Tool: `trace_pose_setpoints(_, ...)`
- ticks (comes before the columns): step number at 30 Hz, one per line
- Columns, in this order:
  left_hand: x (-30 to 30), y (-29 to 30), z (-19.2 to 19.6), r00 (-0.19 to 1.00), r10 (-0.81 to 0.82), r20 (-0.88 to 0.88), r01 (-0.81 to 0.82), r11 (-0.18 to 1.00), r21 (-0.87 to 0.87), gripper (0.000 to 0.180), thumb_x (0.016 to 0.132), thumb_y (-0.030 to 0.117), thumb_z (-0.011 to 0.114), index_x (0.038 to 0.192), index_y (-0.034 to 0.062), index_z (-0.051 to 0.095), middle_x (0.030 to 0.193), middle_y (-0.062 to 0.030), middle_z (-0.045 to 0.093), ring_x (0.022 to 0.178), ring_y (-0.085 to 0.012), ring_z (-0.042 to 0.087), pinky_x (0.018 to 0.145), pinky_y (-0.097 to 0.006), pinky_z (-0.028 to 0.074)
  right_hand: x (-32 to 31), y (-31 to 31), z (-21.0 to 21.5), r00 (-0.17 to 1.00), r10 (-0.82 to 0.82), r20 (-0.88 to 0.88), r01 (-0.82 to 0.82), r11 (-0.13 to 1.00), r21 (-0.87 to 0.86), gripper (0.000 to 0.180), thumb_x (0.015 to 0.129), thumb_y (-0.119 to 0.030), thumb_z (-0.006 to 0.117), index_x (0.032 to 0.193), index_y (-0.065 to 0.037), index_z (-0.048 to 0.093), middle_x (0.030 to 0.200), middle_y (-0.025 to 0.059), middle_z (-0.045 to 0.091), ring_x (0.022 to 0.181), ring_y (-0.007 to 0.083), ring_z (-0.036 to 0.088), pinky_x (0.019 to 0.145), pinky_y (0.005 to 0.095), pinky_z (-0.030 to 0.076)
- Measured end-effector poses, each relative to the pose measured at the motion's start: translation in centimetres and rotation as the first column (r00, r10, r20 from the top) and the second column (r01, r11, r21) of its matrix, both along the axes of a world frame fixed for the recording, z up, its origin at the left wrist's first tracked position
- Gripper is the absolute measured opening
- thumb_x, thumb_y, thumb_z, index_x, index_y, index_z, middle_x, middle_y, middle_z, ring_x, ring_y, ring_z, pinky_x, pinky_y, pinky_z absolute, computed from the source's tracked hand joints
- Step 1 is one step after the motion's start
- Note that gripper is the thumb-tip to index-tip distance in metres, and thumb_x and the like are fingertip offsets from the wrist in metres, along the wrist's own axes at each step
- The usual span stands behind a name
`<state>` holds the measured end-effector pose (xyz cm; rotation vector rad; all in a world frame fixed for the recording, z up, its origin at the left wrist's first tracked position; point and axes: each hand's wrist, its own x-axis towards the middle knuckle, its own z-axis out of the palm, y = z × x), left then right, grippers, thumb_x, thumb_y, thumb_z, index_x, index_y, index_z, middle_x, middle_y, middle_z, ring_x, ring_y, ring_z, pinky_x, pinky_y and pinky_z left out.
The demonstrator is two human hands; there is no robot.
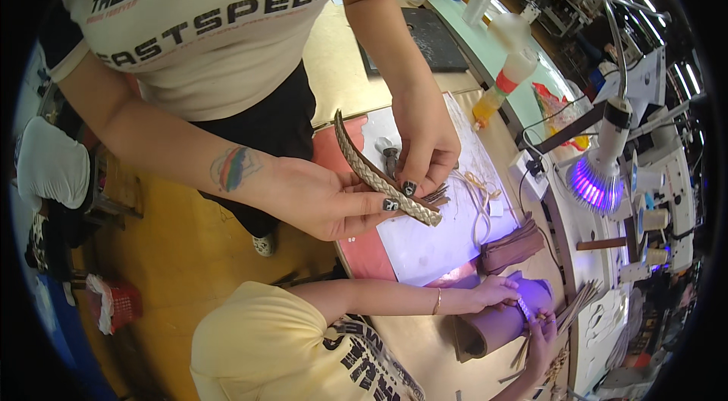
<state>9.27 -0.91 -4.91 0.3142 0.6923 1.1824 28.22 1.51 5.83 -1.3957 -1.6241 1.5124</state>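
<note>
While a standing co-worker's hand (318,200) near the bench's left edge pinches a braided strap (379,177) from below, that person's other hand (425,145) nips it from above. The strap is tan and cream, flat, woven in a tight plait on a dark brown backing, and it arches over a white sheet (425,249) on a pink mat (368,253). It looks plaited along nearly its whole length, with only short loose ends at its lower tip.

Pale cords (481,196) lie curled on the sheet's right side. A folded piece of brown leather (512,245) sits beyond them.

Near the bench's front edge, my left hand (497,291) has its fingers curled down over a leather roll (485,329), soft and matte, tinted violet by the light. Just right of it a narrow strip (523,308) glows pale against the roll. My right hand (542,329) has its fingers bent closed around that strip's lower end, though the grip is small in view.

Judging from this, the work on the strip is at an early stage: a sheaf of thin loose strips (580,302) waits by the right edge. A lamp (599,173) with violet bulbs hangs over that side.
</note>
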Motion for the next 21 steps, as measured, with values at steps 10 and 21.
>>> trace_pose_setpoints(10, -0.25, -0.35, 0.40, 1.000, -0.002, 0.005, 0.003, 1.000, -0.029, 0.049, 0.087, 0.022, 0.074, 0.126, 0.0002, 0.055, 0.095, -0.0044, 0.067, 0.082, -0.0094, 0.064, 0.061, -0.021, 0.051, -0.32, -0.12, 0.17, 1.000, -0.023, -0.002, 0.023, 1.000, 0.009, 0.030, 0.093, -0.007, 0.062, 0.120, -0.004, 0.048, 0.078, 0.0000, 0.058, 0.072, 0.0107, 0.059, 0.065, 0.0237, 0.049)
trace_pose_setpoints(21, -0.74, -0.59, 0.82, 0.999, -0.035, 0.009, 0.035, 0.999, -0.021, 0.050, 0.089, 0.021, 0.073, 0.130, 0.0013, 0.053, 0.099, -0.0041, 0.066, 0.090, -0.0094, 0.063, 0.066, -0.021, 0.051, -0.40, -0.21, 0.09, 0.999, -0.028, -0.045, 0.027, 0.999, -0.030, 0.032, 0.094, -0.006, 0.061, 0.122, -0.004, 0.046, 0.079, -0.0008, 0.055, 0.074, 0.0086, 0.056, 0.065, 0.0229, 0.046)
